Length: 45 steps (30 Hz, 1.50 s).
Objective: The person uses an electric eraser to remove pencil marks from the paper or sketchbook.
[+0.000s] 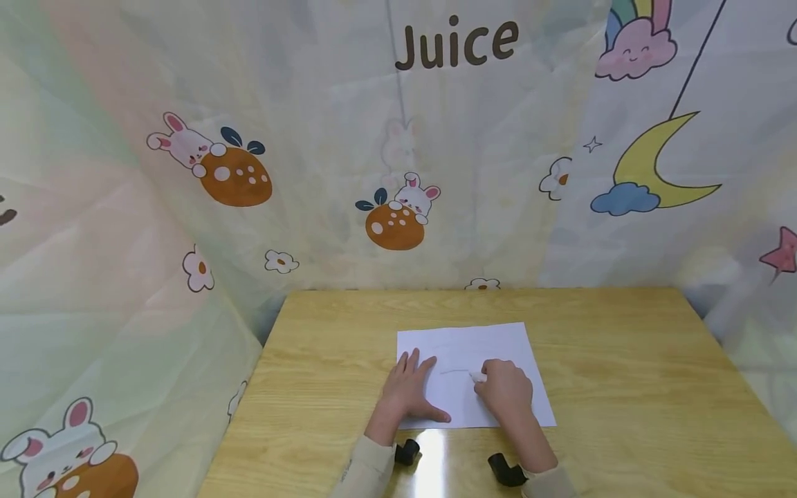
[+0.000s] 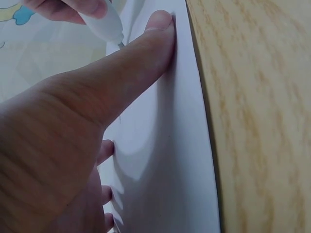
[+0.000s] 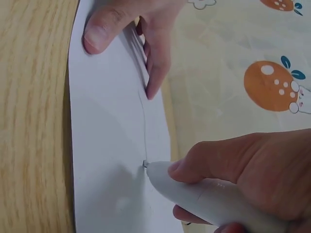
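A white sheet of paper lies on the wooden table. My left hand rests on its left part with the fingers spread and the thumb near the front edge. My right hand grips a thick white pen-shaped tool with a small metal tip. In the right wrist view the tip is right at the paper, at the end of a thin grey line. That line runs from near the left fingertips to the tool. Most of the tool's rear end is hidden in my right palm.
The wooden table extends on both sides of the paper. Behind it hangs a printed cloth with rabbits, fruit and a moon. Black camera mounts sit at both wrists, close over the table's near part.
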Each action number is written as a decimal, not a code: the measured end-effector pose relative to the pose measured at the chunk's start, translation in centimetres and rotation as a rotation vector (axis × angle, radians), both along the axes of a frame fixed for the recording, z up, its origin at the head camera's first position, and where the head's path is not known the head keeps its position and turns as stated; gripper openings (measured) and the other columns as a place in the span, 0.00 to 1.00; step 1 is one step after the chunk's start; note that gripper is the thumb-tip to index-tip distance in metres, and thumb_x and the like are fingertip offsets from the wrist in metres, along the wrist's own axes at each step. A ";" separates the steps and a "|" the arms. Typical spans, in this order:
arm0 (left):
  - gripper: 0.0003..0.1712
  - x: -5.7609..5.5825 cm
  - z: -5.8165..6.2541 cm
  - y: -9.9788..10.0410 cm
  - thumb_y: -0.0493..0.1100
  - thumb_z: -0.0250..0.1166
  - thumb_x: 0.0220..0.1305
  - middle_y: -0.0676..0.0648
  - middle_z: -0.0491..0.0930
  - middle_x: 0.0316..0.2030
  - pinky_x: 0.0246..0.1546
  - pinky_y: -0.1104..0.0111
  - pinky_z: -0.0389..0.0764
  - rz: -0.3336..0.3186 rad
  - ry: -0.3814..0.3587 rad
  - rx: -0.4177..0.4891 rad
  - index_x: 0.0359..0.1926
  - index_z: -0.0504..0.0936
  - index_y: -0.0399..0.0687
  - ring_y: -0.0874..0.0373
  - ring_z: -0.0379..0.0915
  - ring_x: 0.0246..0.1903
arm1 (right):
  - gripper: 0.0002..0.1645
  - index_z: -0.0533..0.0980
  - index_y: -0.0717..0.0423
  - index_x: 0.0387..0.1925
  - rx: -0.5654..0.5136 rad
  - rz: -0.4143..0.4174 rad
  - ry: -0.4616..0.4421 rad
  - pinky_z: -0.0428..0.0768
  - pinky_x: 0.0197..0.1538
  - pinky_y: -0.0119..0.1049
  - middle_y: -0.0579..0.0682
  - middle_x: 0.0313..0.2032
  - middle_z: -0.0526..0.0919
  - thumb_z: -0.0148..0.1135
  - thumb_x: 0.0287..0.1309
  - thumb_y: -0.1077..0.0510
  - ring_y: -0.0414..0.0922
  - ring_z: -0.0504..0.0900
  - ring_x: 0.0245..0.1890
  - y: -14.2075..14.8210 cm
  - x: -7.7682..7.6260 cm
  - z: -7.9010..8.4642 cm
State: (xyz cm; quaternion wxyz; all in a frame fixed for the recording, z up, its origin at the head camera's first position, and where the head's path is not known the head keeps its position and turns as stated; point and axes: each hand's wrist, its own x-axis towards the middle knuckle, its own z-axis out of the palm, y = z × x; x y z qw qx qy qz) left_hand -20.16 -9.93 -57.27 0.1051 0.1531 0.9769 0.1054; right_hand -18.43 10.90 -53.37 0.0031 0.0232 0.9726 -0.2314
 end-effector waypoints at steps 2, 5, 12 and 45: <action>0.69 0.0 0.1 0.1 0.79 0.73 0.27 0.38 0.52 0.73 0.66 0.50 0.58 -0.002 0.017 0.003 0.72 0.62 0.58 0.40 0.45 0.71 | 0.08 0.82 0.60 0.28 -0.004 0.003 0.020 0.75 0.20 0.45 0.52 0.21 0.80 0.70 0.44 0.60 0.47 0.74 0.18 0.0 0.0 0.1; 0.69 -0.1 0.3 0.2 0.78 0.74 0.27 0.38 0.53 0.73 0.66 0.50 0.58 0.001 0.029 -0.008 0.72 0.62 0.57 0.40 0.46 0.71 | 0.09 0.82 0.61 0.30 -0.002 0.012 0.048 0.76 0.21 0.46 0.53 0.22 0.81 0.70 0.45 0.60 0.46 0.74 0.18 -0.1 -0.1 0.2; 0.70 0.0 0.2 0.5 0.78 0.74 0.27 0.39 0.50 0.74 0.67 0.50 0.56 0.013 -0.019 -0.018 0.74 0.59 0.59 0.40 0.43 0.72 | 0.09 0.82 0.61 0.29 0.005 0.000 0.004 0.76 0.21 0.45 0.52 0.22 0.81 0.71 0.44 0.60 0.46 0.74 0.18 -0.1 0.2 0.1; 0.69 0.4 0.4 0.1 0.78 0.74 0.28 0.39 0.52 0.73 0.66 0.49 0.58 0.006 0.006 -0.006 0.73 0.60 0.60 0.39 0.45 0.71 | 0.09 0.82 0.61 0.29 -0.011 0.004 0.015 0.76 0.21 0.45 0.53 0.23 0.81 0.71 0.45 0.60 0.46 0.74 0.18 -1.2 0.1 -0.2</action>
